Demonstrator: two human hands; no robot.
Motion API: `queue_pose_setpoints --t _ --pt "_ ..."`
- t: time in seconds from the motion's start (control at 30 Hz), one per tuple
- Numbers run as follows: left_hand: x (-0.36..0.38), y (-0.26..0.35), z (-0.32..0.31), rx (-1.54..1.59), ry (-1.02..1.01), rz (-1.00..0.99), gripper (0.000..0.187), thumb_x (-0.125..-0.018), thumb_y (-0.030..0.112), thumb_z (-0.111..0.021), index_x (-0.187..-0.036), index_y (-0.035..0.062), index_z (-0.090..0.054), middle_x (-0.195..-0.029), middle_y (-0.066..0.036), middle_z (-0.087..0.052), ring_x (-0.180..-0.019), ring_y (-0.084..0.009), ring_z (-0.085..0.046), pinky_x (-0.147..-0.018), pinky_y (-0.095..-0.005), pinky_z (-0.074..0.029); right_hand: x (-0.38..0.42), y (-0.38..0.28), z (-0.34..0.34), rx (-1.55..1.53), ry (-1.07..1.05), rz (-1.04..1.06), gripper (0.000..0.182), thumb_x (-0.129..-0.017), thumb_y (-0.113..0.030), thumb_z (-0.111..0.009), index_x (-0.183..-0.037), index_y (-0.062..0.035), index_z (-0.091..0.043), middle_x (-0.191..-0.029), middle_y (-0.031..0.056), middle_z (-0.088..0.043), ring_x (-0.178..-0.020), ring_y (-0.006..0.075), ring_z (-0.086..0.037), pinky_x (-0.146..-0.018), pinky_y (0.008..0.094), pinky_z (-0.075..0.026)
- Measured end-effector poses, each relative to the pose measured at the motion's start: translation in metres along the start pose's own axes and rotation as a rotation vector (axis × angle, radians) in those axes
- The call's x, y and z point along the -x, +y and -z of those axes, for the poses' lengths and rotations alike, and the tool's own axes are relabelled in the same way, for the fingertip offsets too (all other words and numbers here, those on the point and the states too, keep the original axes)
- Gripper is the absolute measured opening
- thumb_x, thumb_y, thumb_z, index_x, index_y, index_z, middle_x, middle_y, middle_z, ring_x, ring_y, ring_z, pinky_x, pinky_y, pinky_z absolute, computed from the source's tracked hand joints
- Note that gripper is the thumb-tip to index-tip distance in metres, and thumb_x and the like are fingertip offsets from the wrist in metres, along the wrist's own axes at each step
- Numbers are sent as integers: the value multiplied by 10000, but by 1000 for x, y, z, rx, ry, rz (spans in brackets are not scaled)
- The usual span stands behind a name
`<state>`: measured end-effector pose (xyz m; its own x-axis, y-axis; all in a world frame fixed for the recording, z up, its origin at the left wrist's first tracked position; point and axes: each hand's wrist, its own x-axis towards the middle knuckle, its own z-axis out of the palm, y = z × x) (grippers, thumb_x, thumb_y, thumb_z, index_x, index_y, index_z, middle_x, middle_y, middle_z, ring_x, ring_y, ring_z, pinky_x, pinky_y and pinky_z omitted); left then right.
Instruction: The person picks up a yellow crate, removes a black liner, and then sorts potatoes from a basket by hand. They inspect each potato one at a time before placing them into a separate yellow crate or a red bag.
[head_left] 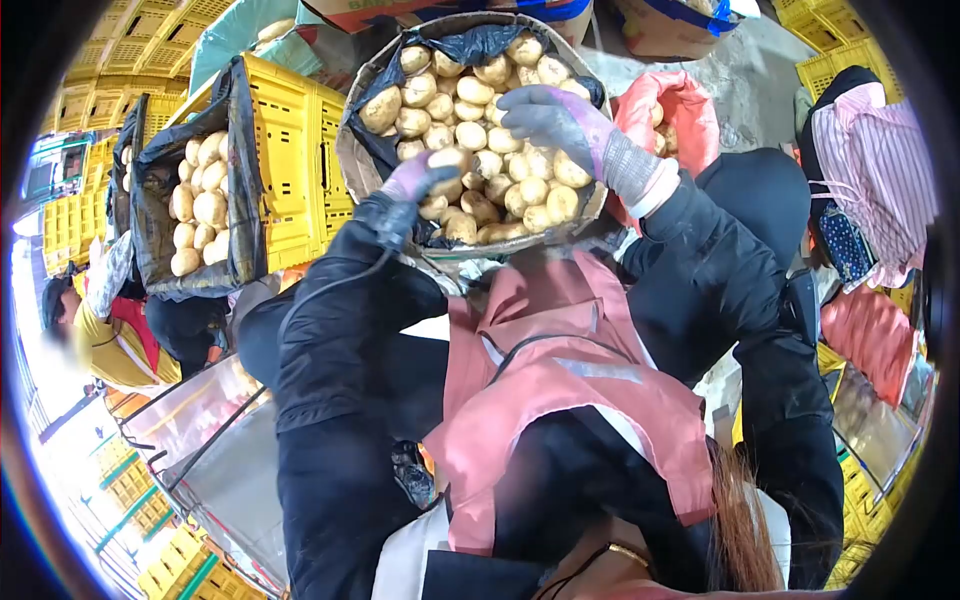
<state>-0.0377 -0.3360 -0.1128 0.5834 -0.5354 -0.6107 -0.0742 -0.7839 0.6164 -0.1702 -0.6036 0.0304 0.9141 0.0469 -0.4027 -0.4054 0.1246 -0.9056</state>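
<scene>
A round container (349, 160) lined with dark plastic is full of pale potatoes (470, 135) in front of me. My left hand (412, 182), in a purple and grey glove, is at its near left side, closed on a slightly blurred potato (449, 159). Over the right part of the heap is my right hand (560, 118), gloved the same way. Its fingers reach left above the potatoes, apart, and no potato shows in them; the palm side is hidden.
To the left, a yellow crate (290, 150) adjoins a dark-lined one (247, 190) holding potatoes. A pink bag (690, 110) with potatoes stands right of the container. Cardboard boxes (660, 30) are behind. Another person (110, 340) is at far left; a striped garment (875, 170) shows at right.
</scene>
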Motion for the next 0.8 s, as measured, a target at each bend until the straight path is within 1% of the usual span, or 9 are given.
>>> queue_pose_setpoints --t 0.07,0.1,0.17,0.23,0.33,0.47,0.53,0.7,0.8 --pt "49 50 13 762 -78 99 474 -893 311 -640 -1291 82 -524 -1032 -19 -641 -862 -120 -632 -720 -268 -553 -1 4 -2 139 -23 34 480 -893 -361 -601 -1281 -84 -548 -1114 49 -608 -939 155 -615 -843 284 -480" --pt "52 46 14 721 -16 162 488 -918 325 -608 -1323 74 -500 -1073 -31 -645 -859 -153 -642 -739 -281 -565 2 7 -7 135 -29 44 480 -893 -361 -601 -1281 -84 -548 -1114 49 -608 -939 155 -615 -843 284 -480" --pt "128 98 37 1004 -284 156 495 -975 335 -520 -1387 68 -455 -1267 -93 -578 -1009 -184 -625 -848 -303 -539 14 10 -22 -33 -26 -34 504 -915 -424 -586 -1250 -51 -541 -942 45 -617 -790 144 -610 -696 279 -499" --pt "164 115 26 616 -35 -286 490 -940 263 -590 -1367 53 -474 -1324 -120 -544 -1136 -228 -582 -944 -325 -488 35 -5 -36 -180 -314 -315 631 -903 -573 -527 -1311 -95 -475 -1090 80 -575 -783 171 -626 -671 282 -518" --pt "211 141 12 -364 350 -675 683 -754 116 -772 -1364 33 -477 -1302 -122 -545 -1208 -255 -522 -1024 -350 -416 67 -2 -64 -188 -424 -172 607 -899 -529 -576 -1309 -95 -471 -1079 71 -576 -759 124 -608 -651 256 -514" --pt "212 136 -13 332 374 -478 890 -704 217 -848 -1409 -27 -363 -1321 -182 -511 -1228 -246 -510 -1029 -346 -422 77 5 -67 -243 -270 7 618 -865 -286 -704 -1372 -65 -429 -1198 83 -560 -951 143 -600 -810 269 -514" --pt "209 146 -4 375 269 -435 884 -704 165 -836 -1422 -16 -354 -1322 -158 -508 -1219 -229 -510 -1030 -335 -419 69 14 -66 29 -185 426 702 -831 -258 -739 -1404 -45 -394 -1257 99 -548 -1124 175 -552 -933 302 -479" --pt "194 132 -3 400 187 -525 697 -754 -14 -747 -1378 -11 -436 -1307 -107 -530 -1192 -183 -527 -1020 -313 -428 65 15 -58 -186 -273 231 762 -793 -205 -765 -1430 -49 -377 -1301 97 -532 -1200 178 -510 -1020 325 -426" --pt "187 119 8 790 95 -390 537 -884 210 -668 -1336 -20 -488 -1297 -108 -543 -1192 -181 -530 -1019 -308 -425 70 2 -52 -138 -281 161 750 -786 -188 -764 -1418 -41 -387 -1293 90 -532 -1209 178 -503 -1031 328 -420"
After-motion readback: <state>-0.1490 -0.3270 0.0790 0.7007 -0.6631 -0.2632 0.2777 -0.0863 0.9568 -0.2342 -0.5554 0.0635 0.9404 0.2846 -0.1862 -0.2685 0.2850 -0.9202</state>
